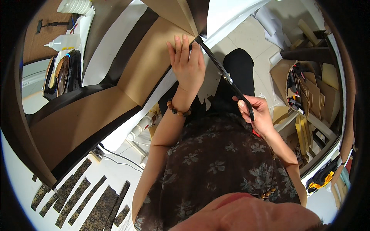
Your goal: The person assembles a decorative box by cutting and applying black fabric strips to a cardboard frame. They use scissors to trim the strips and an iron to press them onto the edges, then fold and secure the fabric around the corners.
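My right hand [257,114] is closed around the handles of a pair of scissors [231,81], seen edge-on, with a metal pivot midway. Their blades reach up and left to a corner of a tan board piece [144,63] with black edging. At that corner the tips meet black material, and I cannot tell whether they are apart. My left hand [188,69] lies over the board's near edge beside the tips, fingers stretched out and its thumb hidden. The board piece has several angled panels and runs down to the lower left.
Patterned dark strips [73,192] lie on a white surface at lower left. At upper left are a clear squeeze bottle [63,42], an iron-like tool [65,75] and a small hammer [50,24]. A shelf frame [322,127] with board offcuts stands at right. A cable [119,157] crosses below the panels.
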Action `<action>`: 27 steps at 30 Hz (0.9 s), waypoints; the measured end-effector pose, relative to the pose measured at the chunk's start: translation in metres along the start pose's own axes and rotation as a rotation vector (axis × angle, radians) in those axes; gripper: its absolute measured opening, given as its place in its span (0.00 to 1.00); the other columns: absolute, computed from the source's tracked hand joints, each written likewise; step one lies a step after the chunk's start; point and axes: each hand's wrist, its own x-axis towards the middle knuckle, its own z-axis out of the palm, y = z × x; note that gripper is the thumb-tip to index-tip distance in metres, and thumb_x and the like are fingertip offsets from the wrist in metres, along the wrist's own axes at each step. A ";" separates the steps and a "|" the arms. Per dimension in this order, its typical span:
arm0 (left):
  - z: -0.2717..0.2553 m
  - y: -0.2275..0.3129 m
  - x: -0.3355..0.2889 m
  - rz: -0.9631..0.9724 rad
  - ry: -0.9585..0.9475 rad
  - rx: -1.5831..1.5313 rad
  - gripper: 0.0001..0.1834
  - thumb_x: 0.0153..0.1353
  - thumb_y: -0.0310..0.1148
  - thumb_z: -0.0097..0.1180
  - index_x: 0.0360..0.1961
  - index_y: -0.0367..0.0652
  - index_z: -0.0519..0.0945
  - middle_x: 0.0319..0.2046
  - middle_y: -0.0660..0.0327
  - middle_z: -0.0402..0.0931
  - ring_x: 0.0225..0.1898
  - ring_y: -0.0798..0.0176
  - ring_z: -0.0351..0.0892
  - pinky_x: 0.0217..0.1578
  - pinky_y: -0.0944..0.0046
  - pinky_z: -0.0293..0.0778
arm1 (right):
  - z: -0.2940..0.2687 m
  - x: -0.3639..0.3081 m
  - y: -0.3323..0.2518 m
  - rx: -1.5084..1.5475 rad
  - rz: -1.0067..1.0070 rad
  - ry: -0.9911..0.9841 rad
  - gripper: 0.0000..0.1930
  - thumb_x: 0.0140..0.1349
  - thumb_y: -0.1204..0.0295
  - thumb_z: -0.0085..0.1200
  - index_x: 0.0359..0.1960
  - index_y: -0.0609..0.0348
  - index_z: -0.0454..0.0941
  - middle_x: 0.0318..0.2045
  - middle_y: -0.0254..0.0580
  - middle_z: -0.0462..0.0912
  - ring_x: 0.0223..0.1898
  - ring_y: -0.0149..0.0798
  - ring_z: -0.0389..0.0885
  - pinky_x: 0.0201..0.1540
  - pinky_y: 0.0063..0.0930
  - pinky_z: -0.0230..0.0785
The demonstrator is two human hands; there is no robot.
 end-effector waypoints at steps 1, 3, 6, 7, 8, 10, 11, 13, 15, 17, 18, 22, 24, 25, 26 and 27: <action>0.000 0.000 0.000 0.000 -0.003 -0.001 0.05 0.57 0.27 0.62 0.35 0.39 0.84 0.49 0.47 0.80 0.55 0.42 0.77 0.61 0.39 0.64 | 0.000 0.000 0.000 -0.005 -0.002 0.004 0.15 0.62 0.66 0.63 0.46 0.64 0.82 0.22 0.24 0.75 0.17 0.16 0.64 0.18 0.13 0.49; -0.001 0.000 0.001 -0.001 -0.007 -0.001 0.05 0.57 0.27 0.61 0.35 0.39 0.84 0.48 0.47 0.80 0.55 0.42 0.77 0.61 0.39 0.64 | 0.000 0.000 0.000 -0.017 -0.010 0.001 0.15 0.62 0.66 0.64 0.45 0.63 0.83 0.21 0.24 0.75 0.17 0.16 0.64 0.17 0.13 0.50; 0.001 -0.001 0.000 0.006 0.003 0.003 0.05 0.57 0.27 0.62 0.35 0.39 0.84 0.48 0.47 0.81 0.55 0.42 0.77 0.62 0.39 0.64 | 0.001 0.000 0.002 -0.033 -0.014 0.008 0.14 0.62 0.65 0.63 0.45 0.62 0.83 0.19 0.23 0.74 0.16 0.16 0.64 0.17 0.14 0.50; 0.001 -0.001 0.000 0.006 0.003 0.002 0.05 0.57 0.27 0.62 0.35 0.39 0.84 0.48 0.47 0.81 0.55 0.42 0.77 0.62 0.38 0.64 | 0.001 0.000 0.002 -0.038 -0.014 0.012 0.14 0.62 0.65 0.63 0.45 0.61 0.84 0.19 0.23 0.73 0.16 0.16 0.64 0.17 0.14 0.50; 0.001 -0.001 0.000 0.005 0.002 0.000 0.05 0.57 0.27 0.62 0.35 0.39 0.84 0.48 0.47 0.81 0.55 0.42 0.77 0.62 0.38 0.64 | 0.001 0.000 0.003 -0.046 -0.013 0.014 0.14 0.62 0.65 0.63 0.45 0.61 0.84 0.19 0.23 0.73 0.16 0.16 0.64 0.17 0.14 0.50; 0.001 -0.001 0.000 0.006 0.000 -0.002 0.05 0.57 0.27 0.62 0.35 0.39 0.84 0.48 0.47 0.81 0.56 0.42 0.76 0.62 0.38 0.64 | 0.001 0.000 0.004 -0.061 -0.010 0.020 0.14 0.62 0.65 0.63 0.45 0.61 0.84 0.18 0.23 0.73 0.16 0.16 0.64 0.17 0.14 0.50; 0.000 -0.001 0.000 0.006 0.001 0.000 0.05 0.57 0.27 0.62 0.35 0.39 0.84 0.48 0.47 0.81 0.56 0.42 0.76 0.62 0.38 0.64 | 0.002 0.000 0.004 -0.067 -0.009 0.021 0.14 0.63 0.65 0.63 0.45 0.61 0.84 0.18 0.23 0.73 0.16 0.16 0.64 0.17 0.14 0.49; 0.000 -0.001 0.001 0.006 0.005 0.005 0.05 0.57 0.27 0.62 0.35 0.39 0.84 0.48 0.47 0.81 0.56 0.42 0.76 0.61 0.38 0.64 | 0.003 -0.001 0.003 -0.081 -0.006 0.024 0.14 0.63 0.65 0.63 0.45 0.60 0.84 0.18 0.23 0.73 0.16 0.17 0.64 0.17 0.14 0.49; 0.001 -0.001 0.000 0.005 0.008 0.006 0.05 0.57 0.27 0.62 0.35 0.39 0.84 0.47 0.47 0.81 0.56 0.42 0.77 0.61 0.38 0.64 | 0.003 -0.001 0.004 -0.071 -0.011 0.018 0.14 0.63 0.65 0.63 0.45 0.61 0.84 0.18 0.23 0.73 0.16 0.17 0.63 0.17 0.14 0.49; 0.000 0.000 0.001 0.003 0.006 0.003 0.05 0.57 0.28 0.62 0.35 0.39 0.84 0.47 0.47 0.81 0.56 0.42 0.77 0.61 0.38 0.64 | 0.003 0.000 0.005 -0.068 -0.018 0.013 0.14 0.63 0.65 0.63 0.45 0.61 0.83 0.18 0.23 0.72 0.15 0.17 0.63 0.17 0.15 0.49; 0.000 0.000 0.002 0.002 0.004 0.002 0.05 0.57 0.28 0.62 0.35 0.39 0.84 0.47 0.47 0.81 0.56 0.43 0.77 0.61 0.38 0.64 | 0.003 0.000 0.005 -0.070 -0.023 0.010 0.14 0.63 0.65 0.63 0.45 0.61 0.83 0.18 0.23 0.72 0.15 0.17 0.63 0.17 0.15 0.49; 0.000 0.000 0.001 -0.008 0.001 -0.002 0.05 0.58 0.28 0.62 0.35 0.39 0.83 0.47 0.48 0.81 0.55 0.43 0.77 0.62 0.40 0.65 | 0.003 0.000 0.006 -0.085 -0.046 0.009 0.14 0.63 0.65 0.63 0.45 0.61 0.83 0.17 0.23 0.72 0.14 0.17 0.62 0.16 0.15 0.48; 0.000 0.000 0.003 -0.014 0.000 -0.008 0.05 0.58 0.28 0.61 0.35 0.39 0.83 0.47 0.49 0.81 0.55 0.43 0.78 0.62 0.41 0.65 | 0.001 -0.005 0.003 -0.106 -0.014 0.034 0.14 0.62 0.67 0.64 0.46 0.62 0.83 0.19 0.23 0.73 0.16 0.16 0.63 0.18 0.15 0.49; -0.001 0.000 0.003 -0.032 -0.013 -0.023 0.06 0.59 0.28 0.61 0.37 0.39 0.82 0.47 0.49 0.81 0.54 0.43 0.78 0.62 0.41 0.65 | -0.001 -0.009 0.002 -0.116 0.002 0.046 0.14 0.62 0.68 0.64 0.46 0.62 0.83 0.20 0.23 0.74 0.17 0.16 0.64 0.19 0.14 0.50; -0.003 0.001 0.005 -0.051 -0.022 -0.036 0.07 0.59 0.27 0.60 0.39 0.39 0.81 0.47 0.49 0.82 0.53 0.43 0.79 0.62 0.41 0.64 | -0.005 -0.013 0.004 -0.204 -0.127 0.083 0.14 0.61 0.69 0.64 0.46 0.62 0.83 0.21 0.23 0.74 0.18 0.16 0.64 0.20 0.14 0.51; -0.004 0.001 0.006 -0.071 -0.031 -0.048 0.09 0.60 0.27 0.60 0.41 0.39 0.80 0.46 0.49 0.82 0.52 0.43 0.79 0.62 0.41 0.64 | -0.010 -0.017 0.010 -0.291 -0.255 0.119 0.14 0.61 0.70 0.64 0.46 0.63 0.83 0.22 0.23 0.75 0.20 0.15 0.65 0.22 0.13 0.52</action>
